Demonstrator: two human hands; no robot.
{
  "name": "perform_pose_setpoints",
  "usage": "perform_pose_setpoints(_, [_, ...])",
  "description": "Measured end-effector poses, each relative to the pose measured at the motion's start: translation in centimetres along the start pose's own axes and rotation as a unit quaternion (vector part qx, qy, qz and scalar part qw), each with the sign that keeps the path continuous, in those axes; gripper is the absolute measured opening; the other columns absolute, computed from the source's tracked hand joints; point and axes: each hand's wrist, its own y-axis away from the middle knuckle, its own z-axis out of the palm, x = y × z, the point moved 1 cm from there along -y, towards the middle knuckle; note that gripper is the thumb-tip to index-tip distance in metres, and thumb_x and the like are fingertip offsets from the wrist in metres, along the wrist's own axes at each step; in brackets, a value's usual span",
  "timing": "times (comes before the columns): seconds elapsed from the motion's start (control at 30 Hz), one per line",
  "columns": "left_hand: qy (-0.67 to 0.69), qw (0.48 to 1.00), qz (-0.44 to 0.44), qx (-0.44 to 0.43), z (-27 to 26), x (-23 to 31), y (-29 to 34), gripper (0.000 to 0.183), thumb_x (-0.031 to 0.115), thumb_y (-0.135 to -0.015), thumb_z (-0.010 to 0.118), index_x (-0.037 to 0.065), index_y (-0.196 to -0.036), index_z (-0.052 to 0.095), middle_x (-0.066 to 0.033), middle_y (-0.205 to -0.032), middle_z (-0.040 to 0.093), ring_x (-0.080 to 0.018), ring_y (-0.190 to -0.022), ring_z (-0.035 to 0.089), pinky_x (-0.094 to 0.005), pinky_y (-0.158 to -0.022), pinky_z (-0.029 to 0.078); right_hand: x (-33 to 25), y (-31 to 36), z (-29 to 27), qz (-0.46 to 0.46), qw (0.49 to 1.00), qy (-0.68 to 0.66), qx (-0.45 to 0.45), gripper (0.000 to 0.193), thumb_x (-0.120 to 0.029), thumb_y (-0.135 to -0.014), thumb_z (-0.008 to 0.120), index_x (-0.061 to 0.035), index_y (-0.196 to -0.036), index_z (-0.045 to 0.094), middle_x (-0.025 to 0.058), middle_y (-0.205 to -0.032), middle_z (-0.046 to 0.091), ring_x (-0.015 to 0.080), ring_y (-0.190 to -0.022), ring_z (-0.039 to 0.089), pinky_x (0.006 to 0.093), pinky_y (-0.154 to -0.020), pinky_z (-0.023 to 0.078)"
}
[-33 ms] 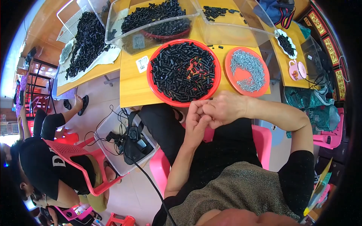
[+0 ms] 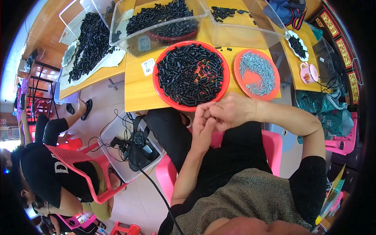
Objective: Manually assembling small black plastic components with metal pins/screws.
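Observation:
My left hand (image 2: 203, 126) and my right hand (image 2: 232, 112) meet above my lap, just in front of the table edge. Both are closed, with fingertips pinched together. Whatever lies between them is too small and too covered to make out. Just beyond my left fingers stands a red round basin (image 2: 157, 87) heaped with short black plastic tubes (image 2: 182, 70). To its right, nearest my right wrist, an orange-red plate (image 2: 245, 83) carries a pile of small silvery screws (image 2: 266, 76).
Behind the basin, a clear plastic bin (image 2: 121, 44) holds more black pieces; another clear bin (image 2: 243, 35) adjoins it. A pink cup (image 2: 309, 73) stands at right. On the floor at left sits a box (image 2: 113, 164) of cables. A co-worker (image 2: 43, 172) sits at far left.
My fingers have shifted very slightly against each other, and the right hand sits a touch higher. Everything else looks the same.

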Motion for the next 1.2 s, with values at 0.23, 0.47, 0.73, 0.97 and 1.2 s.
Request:
perform_pose_setpoints(0.23, [-0.019, 0.998, 0.019, 0.062, -0.7, 0.7, -0.4, 0.048, 0.040, -0.097, 0.042, 0.002, -0.127, 0.039, -0.0032, -0.090, 0.056, -0.0067, -0.067, 0.047, -0.0187, -0.059, 0.037, 4.6, -5.7, -7.7, 0.069, 0.971, 0.107, 0.202, 0.029, -0.030, -0.080, 0.063, -0.0077, -0.072, 0.047, 0.0081, -0.058, 0.057, 0.0281, -0.051, 0.059, 0.0374, -0.044, 0.045])
perform_pose_setpoints(0.47, [0.004, 0.997, 0.020, 0.073, -1.0, 1.0, -0.4, 0.043, 0.036, -0.099, 0.040, 0.002, -0.124, 0.041, -0.0032, -0.088, 0.056, -0.0067, -0.066, 0.046, -0.0190, -0.057, 0.036, 10.9, -9.1, -10.5, 0.000, 0.936, 0.268, 0.229, 0.029, -0.028, -0.083, 0.063, -0.0068, -0.076, 0.045, 0.0099, -0.056, 0.054, 0.0301, -0.051, 0.058, 0.0384, -0.046, 0.045])
perform_pose_setpoints(0.73, [0.028, 0.994, 0.024, 0.107, -1.2, 1.3, -0.3, 0.038, 0.033, -0.100, 0.039, 0.002, -0.122, 0.043, -0.0039, -0.085, 0.056, -0.0074, -0.064, 0.045, -0.0196, -0.056, 0.035, 16.1, -11.9, -11.9, 0.055, 0.918, 0.311, 0.238, 0.025, -0.031, -0.088, 0.057, -0.0070, -0.088, 0.052, 0.0112, -0.055, 0.053, 0.0306, -0.055, 0.059, 0.0423, -0.051, 0.046])
perform_pose_setpoints(0.97, [0.065, 0.991, 0.027, 0.115, -1.7, 1.8, -0.7, 0.028, 0.022, -0.099, 0.043, 0.003, -0.120, 0.046, -0.0009, -0.085, 0.057, -0.0051, -0.065, 0.047, -0.0173, -0.058, 0.035, 17.8, -6.6, -18.8, 0.331, 0.827, 0.424, 0.163, 0.022, -0.024, -0.085, 0.059, -0.0026, -0.092, 0.057, 0.0177, -0.076, 0.064, 0.0368, -0.065, 0.062, 0.0462, -0.058, 0.048])
perform_pose_setpoints(1.2, [0.040, 0.989, 0.000, 0.144, -2.0, 1.2, -0.7, 0.029, 0.025, -0.100, 0.040, 0.003, -0.118, 0.046, -0.0023, -0.082, 0.056, -0.0071, -0.063, 0.045, -0.0195, -0.055, 0.033, 12.4, -2.9, -11.9, 0.249, 0.921, 0.224, 0.198, 0.022, -0.026, -0.086, 0.059, -0.0097, -0.101, 0.059, 0.0096, -0.066, 0.059, 0.0281, -0.062, 0.060, 0.0379, -0.057, 0.046])
